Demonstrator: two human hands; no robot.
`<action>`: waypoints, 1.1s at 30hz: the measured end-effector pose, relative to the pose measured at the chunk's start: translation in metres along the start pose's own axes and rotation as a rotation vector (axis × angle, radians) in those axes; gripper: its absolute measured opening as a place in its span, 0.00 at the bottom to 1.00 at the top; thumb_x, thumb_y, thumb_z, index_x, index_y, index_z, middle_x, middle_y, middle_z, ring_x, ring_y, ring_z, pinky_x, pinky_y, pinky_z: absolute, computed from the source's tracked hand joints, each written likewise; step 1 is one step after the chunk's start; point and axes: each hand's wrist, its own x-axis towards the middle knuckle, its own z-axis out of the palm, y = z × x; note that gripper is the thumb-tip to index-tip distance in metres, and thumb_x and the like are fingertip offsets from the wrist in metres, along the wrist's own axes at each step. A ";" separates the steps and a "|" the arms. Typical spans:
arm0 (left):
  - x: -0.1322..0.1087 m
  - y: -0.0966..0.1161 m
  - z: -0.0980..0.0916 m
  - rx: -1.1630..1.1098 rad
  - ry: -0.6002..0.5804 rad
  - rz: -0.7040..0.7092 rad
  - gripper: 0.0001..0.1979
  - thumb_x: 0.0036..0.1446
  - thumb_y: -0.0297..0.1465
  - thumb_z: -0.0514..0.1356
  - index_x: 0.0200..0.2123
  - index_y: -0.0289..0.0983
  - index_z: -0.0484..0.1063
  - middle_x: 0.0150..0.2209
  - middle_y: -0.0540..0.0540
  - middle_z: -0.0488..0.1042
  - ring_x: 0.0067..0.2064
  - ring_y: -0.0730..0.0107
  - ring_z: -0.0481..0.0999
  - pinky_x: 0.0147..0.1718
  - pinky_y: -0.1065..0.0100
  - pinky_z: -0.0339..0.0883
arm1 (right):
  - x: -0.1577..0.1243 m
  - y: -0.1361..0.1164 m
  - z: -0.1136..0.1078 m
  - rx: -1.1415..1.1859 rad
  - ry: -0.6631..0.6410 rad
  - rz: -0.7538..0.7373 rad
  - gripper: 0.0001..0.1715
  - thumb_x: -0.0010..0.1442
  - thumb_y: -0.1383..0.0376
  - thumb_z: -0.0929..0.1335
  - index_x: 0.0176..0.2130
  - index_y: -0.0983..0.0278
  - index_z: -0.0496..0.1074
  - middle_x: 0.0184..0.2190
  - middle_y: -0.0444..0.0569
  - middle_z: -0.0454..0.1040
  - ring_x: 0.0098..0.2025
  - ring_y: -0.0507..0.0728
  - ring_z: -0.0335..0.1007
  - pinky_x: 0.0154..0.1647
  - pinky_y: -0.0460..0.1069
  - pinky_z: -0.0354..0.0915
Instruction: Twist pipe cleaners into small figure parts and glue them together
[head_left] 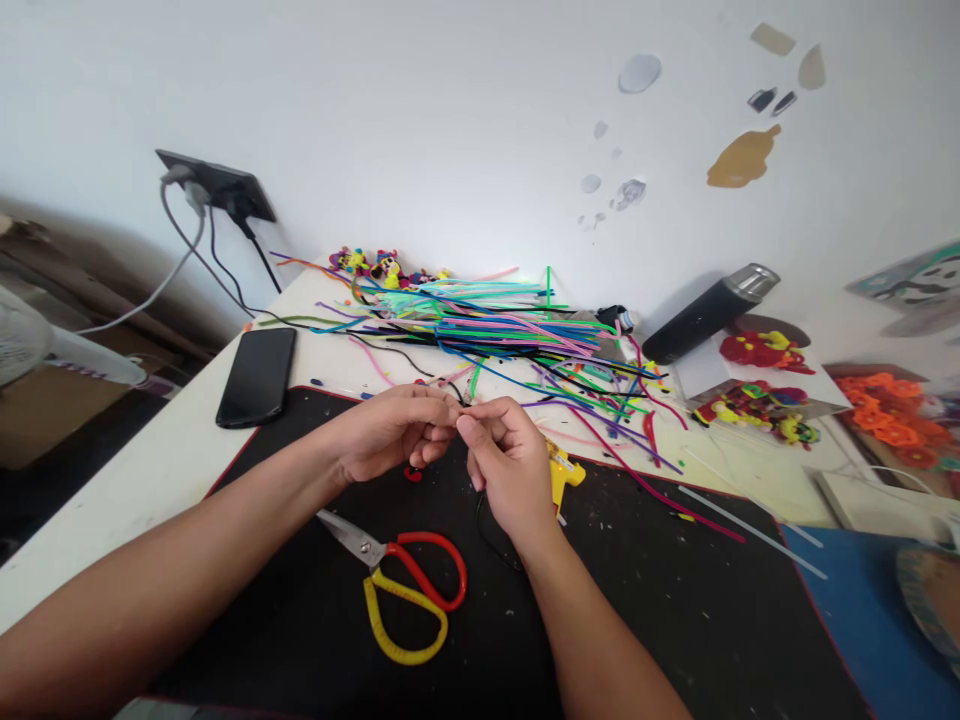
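Meeting left hand, right hand neighbours glue gun; mat opens rightward.

A tiny piece, mostly hidden from view, is pinched between the left hand and the right hand; its colour, shape and material cannot be made out. It is held raised, beyond and slightly to the right of the steel-bladed scissors with one red and one yellow looped handle.
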 end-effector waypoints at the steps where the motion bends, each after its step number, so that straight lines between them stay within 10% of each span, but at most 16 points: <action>1: 0.000 0.000 0.000 -0.001 -0.001 -0.001 0.18 0.49 0.38 0.71 0.24 0.37 0.66 0.21 0.55 0.61 0.21 0.78 0.62 0.18 0.74 0.51 | 0.000 -0.001 0.000 -0.002 0.000 -0.001 0.17 0.63 0.52 0.78 0.37 0.59 0.73 0.16 0.33 0.63 0.14 0.48 0.55 0.15 0.44 0.49; 33: 0.001 -0.001 -0.008 0.065 -0.048 -0.015 0.23 0.47 0.44 0.79 0.27 0.33 0.75 0.21 0.52 0.70 0.20 0.79 0.69 0.17 0.78 0.63 | 0.002 0.005 -0.003 0.067 -0.028 0.031 0.21 0.62 0.50 0.78 0.38 0.60 0.72 0.16 0.32 0.64 0.13 0.46 0.55 0.14 0.42 0.49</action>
